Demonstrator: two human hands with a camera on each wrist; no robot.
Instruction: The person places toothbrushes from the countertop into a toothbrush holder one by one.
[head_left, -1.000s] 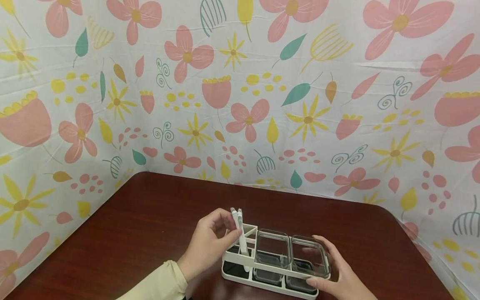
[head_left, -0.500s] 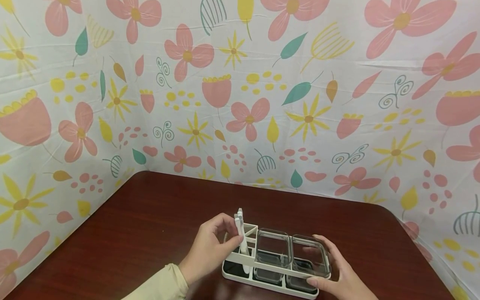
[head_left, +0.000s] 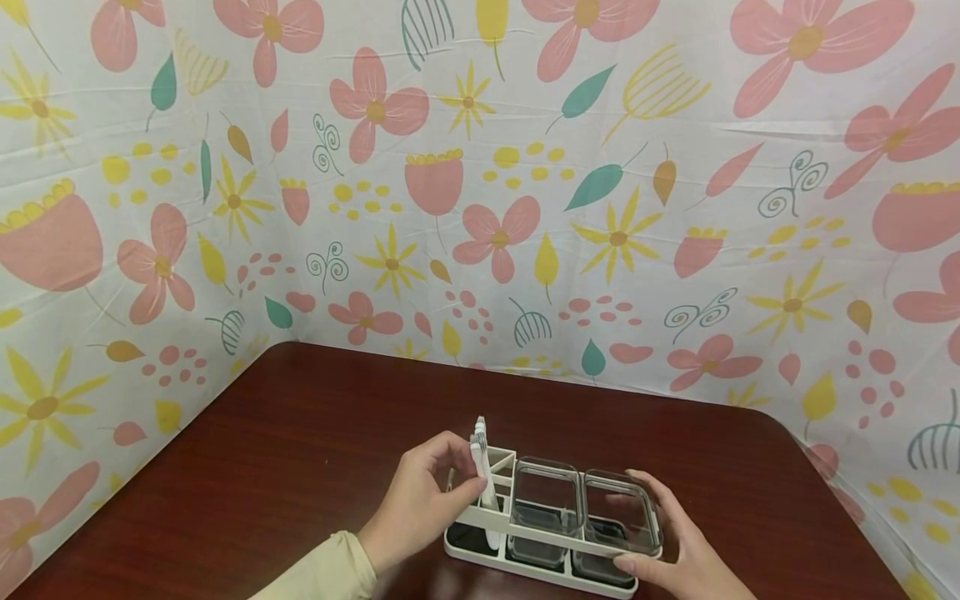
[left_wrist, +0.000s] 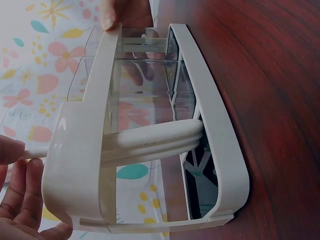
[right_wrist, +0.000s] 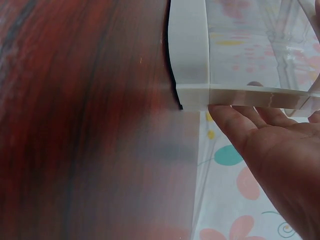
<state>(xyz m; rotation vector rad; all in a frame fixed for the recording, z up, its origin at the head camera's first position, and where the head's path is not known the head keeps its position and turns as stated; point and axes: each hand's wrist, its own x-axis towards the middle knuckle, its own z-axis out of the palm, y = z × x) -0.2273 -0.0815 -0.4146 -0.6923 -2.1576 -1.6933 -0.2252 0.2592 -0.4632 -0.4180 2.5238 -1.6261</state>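
A cream toothbrush holder [head_left: 525, 527] with a dark base stands on the table. Its right side bears two clear cups [head_left: 545, 492], upside down in the rack. My left hand [head_left: 420, 504] pinches a white toothbrush [head_left: 480, 458] near its head, at the left compartment; a second one leans close behind it. In the left wrist view, their thick handles [left_wrist: 155, 140] pass through the upper frame, rounded ends at the base. My right hand [head_left: 686, 542] grips the holder's right end, thumb in front and fingers behind. The right wrist view shows its fingers [right_wrist: 235, 125] against the end rail.
The dark red-brown wooden table [head_left: 337, 417] has rounded far corners. A floral cloth [head_left: 480, 208] hangs behind it and along the sides. A small divided section [head_left: 501, 458] lies at the back left of the holder.
The toothbrush in my left hand has gone slightly lower and become more upright, with the hand shifting a little right and down. My right hand and the holder stay in place.
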